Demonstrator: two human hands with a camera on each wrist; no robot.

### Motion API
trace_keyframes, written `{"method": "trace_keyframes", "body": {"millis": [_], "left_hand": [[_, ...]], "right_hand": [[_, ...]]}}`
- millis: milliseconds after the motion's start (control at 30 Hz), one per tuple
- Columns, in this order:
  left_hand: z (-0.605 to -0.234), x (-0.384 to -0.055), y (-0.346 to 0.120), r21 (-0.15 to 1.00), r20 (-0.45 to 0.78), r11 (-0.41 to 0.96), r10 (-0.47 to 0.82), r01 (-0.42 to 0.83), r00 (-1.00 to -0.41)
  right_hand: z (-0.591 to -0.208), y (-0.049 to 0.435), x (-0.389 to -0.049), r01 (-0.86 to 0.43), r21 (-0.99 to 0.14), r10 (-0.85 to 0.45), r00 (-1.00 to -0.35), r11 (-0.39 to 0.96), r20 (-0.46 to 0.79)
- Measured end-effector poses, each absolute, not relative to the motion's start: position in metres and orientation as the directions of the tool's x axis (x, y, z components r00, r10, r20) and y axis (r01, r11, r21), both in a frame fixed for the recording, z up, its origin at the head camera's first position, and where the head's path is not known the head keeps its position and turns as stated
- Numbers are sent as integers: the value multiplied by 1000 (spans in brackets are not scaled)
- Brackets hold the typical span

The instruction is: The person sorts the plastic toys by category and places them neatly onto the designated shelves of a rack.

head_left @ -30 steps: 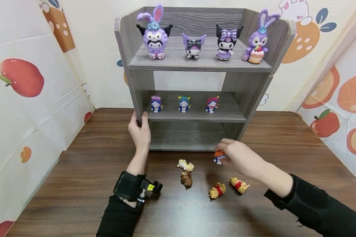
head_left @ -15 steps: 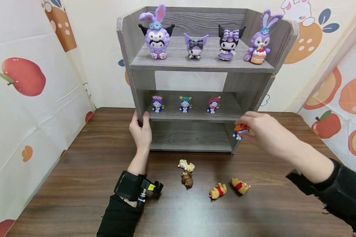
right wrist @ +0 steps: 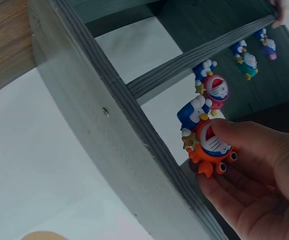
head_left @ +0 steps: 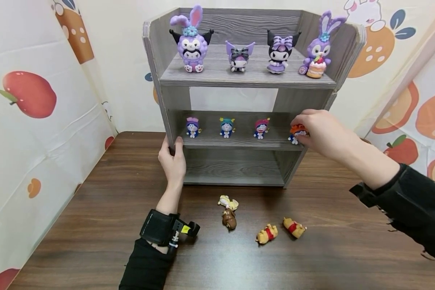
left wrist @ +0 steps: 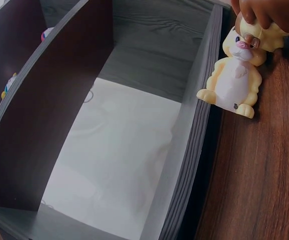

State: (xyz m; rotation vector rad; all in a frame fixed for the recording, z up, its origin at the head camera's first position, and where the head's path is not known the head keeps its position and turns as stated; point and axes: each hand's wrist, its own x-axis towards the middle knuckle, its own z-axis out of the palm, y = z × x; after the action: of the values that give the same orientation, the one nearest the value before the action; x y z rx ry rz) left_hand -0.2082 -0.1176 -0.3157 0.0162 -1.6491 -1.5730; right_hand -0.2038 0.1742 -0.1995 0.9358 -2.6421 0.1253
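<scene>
My right hand (head_left: 322, 131) pinches a small Doraemon figurine (right wrist: 207, 137) with an orange crab hat and a gold star, thumb on its face. It is at the right end of the middle shelf (head_left: 239, 141), near the shelf's front edge. Along that shelf stand three similar figurines: one with a purple hat (head_left: 192, 127), one with a teal hat (head_left: 226, 127) and one with a pink hat (head_left: 261, 128). My left hand (head_left: 172, 161) grips the left side panel of the grey wooden shelf unit (head_left: 154, 80), thumb at the front and fingers behind it.
Purple and black character figurines (head_left: 191, 52) stand on the top shelf. On the brown table (head_left: 210, 257) lie a yellow figurine (head_left: 227, 202), a brown one (head_left: 229, 219) and two yellow bears in red shirts (head_left: 266, 234). Fruit-print cloth (head_left: 50, 161) surrounds the table.
My right hand has carried the orange-hatted figurine from low over the table, rightward and up, to the right end of the middle shelf. The left hand keeps its grip on the panel.
</scene>
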Motion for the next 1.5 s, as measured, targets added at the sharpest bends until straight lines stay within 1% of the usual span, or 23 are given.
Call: {"method": "trace_keyframes", "body": {"millis": [200,367,567,800,1033,1133,1367,1500], "left_hand": [[-317,-209,-118,830,541,215,-531,514,-651],[-315,-208,-117,828,546,219,-528,517,-651],[-314,-207,-117,829,546,230,-528,509,-650],[-336,-228,-126,823,554,232,-527,518,-644],[-342,-233,-129,823,555,242,-534,514,-637],[-340,-230,-128,824,552,233,-531,516,-642],[-315,-207,-119,837,537,237,-526,493,-660],[-315,-207,-119,835,539,229,-523,501,-660]], "right_hand": [[-200,169,-214,-573,60,-564,-775,818,285],[-201,168,-222,-547,84,-549,-798,833,250],[-202,165,-227,-545,98,-552,-803,833,225],[-205,164,-231,-527,112,-539,-817,842,205],[-207,163,-233,-524,124,-538,-817,843,207],[-207,162,-233,-518,122,-532,-822,847,203],[-207,160,-233,-502,121,-516,-836,857,187],[-207,160,-233,-497,119,-511,-840,860,183]]}}
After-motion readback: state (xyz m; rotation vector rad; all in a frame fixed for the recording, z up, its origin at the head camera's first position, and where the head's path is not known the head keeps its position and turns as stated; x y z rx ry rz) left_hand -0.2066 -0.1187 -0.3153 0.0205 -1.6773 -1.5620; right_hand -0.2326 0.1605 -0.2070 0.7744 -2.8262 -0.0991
